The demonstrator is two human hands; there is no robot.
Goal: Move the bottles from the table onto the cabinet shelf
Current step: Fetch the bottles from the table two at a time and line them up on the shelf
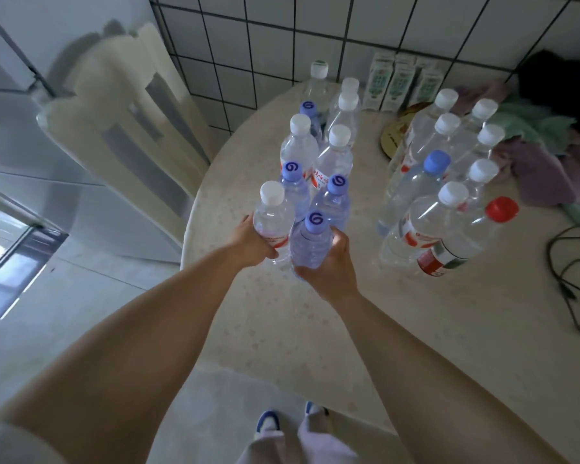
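**Both hands on bottles at the near end of the table**

The person stands at the round cream table [282,329], arms stretched forward over its near edge. The left hand [253,241] is wrapped round the lower body of a white-capped bottle [272,216] with a red label, fingers curled under it. The right hand [332,262] grips a blue-capped bottle [310,242] from its right side, thumb at the front and fingers curled round the back. The two bottles stand touching each other, upright or nearly so; whether their bases rest on the table or are just off it I cannot tell.

Just beyond these two on the table is a tight cluster of more bottles [318,145], some with blue caps carrying a swirl mark, some with white caps, running away toward the tiled wall [282,35]. To the right of that cluster, well apart from it, stands a second group of bottles [449,152], mostly white-capped, with one plain blue cap among them and a red-capped bottle [466,239] at its near right corner.

At the far edge of the table, against the wall, are three green-and-white cartons [402,83]. A heap of purple and green cloth [543,152] lies to the far right of the table, and a black cable [570,279] trails across its right side. A cream chair [131,122] stands to the table's left. No cabinet shelf can be made out with certainty.
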